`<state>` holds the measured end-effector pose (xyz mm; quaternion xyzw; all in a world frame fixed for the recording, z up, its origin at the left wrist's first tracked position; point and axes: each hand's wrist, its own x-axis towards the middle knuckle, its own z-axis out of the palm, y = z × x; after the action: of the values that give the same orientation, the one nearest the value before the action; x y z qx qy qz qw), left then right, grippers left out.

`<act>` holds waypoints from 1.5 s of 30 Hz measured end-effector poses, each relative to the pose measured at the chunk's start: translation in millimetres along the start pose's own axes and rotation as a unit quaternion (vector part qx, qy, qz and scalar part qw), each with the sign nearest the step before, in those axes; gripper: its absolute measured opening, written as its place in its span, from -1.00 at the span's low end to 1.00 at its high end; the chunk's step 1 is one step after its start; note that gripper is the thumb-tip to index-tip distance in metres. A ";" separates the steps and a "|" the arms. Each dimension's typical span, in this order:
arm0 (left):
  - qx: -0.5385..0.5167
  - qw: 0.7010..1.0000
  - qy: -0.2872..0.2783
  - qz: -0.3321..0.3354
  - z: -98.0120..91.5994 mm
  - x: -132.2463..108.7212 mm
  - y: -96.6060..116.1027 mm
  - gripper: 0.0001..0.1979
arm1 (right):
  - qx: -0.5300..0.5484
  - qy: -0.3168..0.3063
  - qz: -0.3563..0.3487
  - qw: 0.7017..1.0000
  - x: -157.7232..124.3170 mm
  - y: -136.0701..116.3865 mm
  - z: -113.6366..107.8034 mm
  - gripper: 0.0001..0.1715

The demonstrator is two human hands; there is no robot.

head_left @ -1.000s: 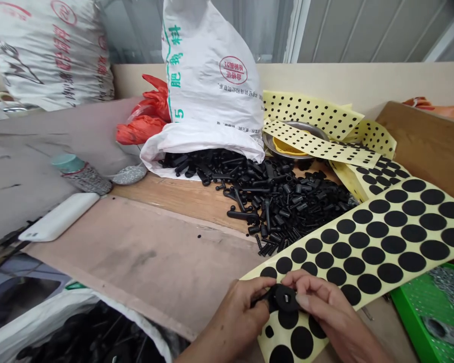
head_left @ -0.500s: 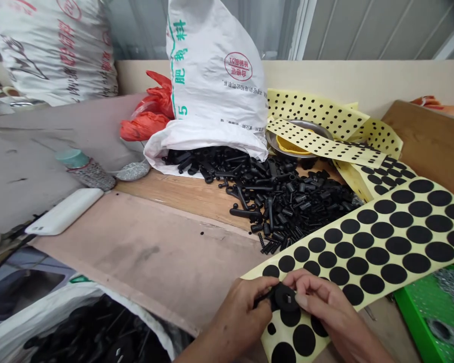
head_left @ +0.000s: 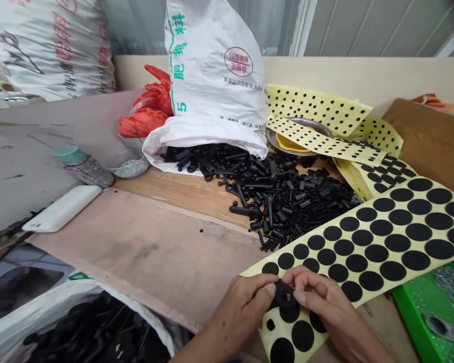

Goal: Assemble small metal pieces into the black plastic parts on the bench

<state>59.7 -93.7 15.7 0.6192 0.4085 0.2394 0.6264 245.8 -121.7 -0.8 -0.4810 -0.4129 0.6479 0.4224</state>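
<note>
A round black disc-shaped part [head_left: 286, 294] with a small metal piece at its centre is pinched between my two hands. On its left edge, the thumb and fingers of my left hand [head_left: 245, 302] are closed. The thumb and fingertips of my right hand [head_left: 321, 297] close on its right edge. Beneath both hands lies a pale yellow sheet of black round stickers [head_left: 378, 254], running from the near edge up to the right. The underside of the disc is hidden, as is whatever lies inside my left palm.
A pile of black plastic parts [head_left: 298, 201] spills from a white woven sack [head_left: 219, 65]. At the lower left is an open bag [head_left: 162, 330] of black parts. A green tray [head_left: 410, 307] of small metal pieces stands at the right. Further left lies a white power bank [head_left: 62, 209].
My left thumb has shifted up onto the disc's upper left edge. The disc is turned slightly. My right hand stays nearly in place, and the whole view has moved a little.
</note>
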 end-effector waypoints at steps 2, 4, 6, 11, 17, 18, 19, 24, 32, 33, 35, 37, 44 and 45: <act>-0.017 1.000 -0.006 -0.010 -0.4 0.4 -3.0 -0.70 | 0.002 -0.003 0.003 1.000 0.1 -0.4 0.0 -0.77; -0.026 0.999 -0.009 -0.020 -1.0 0.7 -4.9 -0.70 | 0.002 -0.006 0.003 1.000 -0.2 -1.0 0.0 -0.78; -0.029 0.999 -0.007 -0.030 -1.3 0.8 -5.8 -0.70 | 0.001 -0.005 0.005 1.000 -0.6 -1.3 -0.1 -0.78; -0.064 0.996 -0.015 -0.055 0.0 1.6 -7.7 -0.67 | 0.005 0.001 0.009 1.000 -1.4 -0.2 -0.8 -0.78; -0.082 0.994 -0.011 -0.073 1.6 1.8 -10.3 -0.68 | 0.014 -0.002 0.009 1.000 -0.7 0.4 -2.1 -0.77; -0.079 0.994 -0.010 -0.072 1.6 1.7 -9.6 -0.68 | 0.016 -0.002 0.009 1.000 -0.6 0.3 -2.0 -0.77; -0.074 0.995 -0.008 -0.070 1.4 1.7 -8.6 -0.68 | 0.017 -0.002 0.010 1.000 -0.5 0.1 -1.8 -0.76; -0.065 0.995 0.001 -0.078 1.3 0.8 -3.3 -0.72 | 0.025 0.014 0.012 1.000 -1.2 -1.2 0.8 -0.74; -0.084 0.994 0.000 -0.068 3.2 -1.7 -5.2 -0.72 | 0.051 0.026 0.010 0.998 -3.8 -0.7 3.6 -0.74; -0.084 0.994 0.002 -0.070 3.2 -1.3 -6.1 -0.71 | 0.052 0.025 0.012 0.998 -4.0 -0.8 3.7 -0.74; -0.084 0.994 0.003 -0.070 3.0 -0.4 -7.2 -0.70 | 0.052 0.024 0.014 0.998 -4.1 -1.2 3.9 -0.73; -0.079 0.994 0.003 -0.070 2.7 0.4 -6.4 -0.71 | 0.048 0.026 0.014 0.998 -3.8 -1.7 3.8 -0.73; -0.038 0.998 0.006 -0.041 4.7 0.1 -1.3 -0.71 | 0.011 0.018 0.009 1.000 -2.4 -1.3 2.6 -0.73; -0.032 0.999 0.009 -0.041 5.1 -0.3 -1.2 -0.70 | 0.007 0.021 0.008 1.000 -2.3 -1.0 2.8 -0.73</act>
<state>63.4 -97.0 14.1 0.5792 0.4311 0.2327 0.6516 243.6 -124.0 1.3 -0.4950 -0.3954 0.6436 0.4294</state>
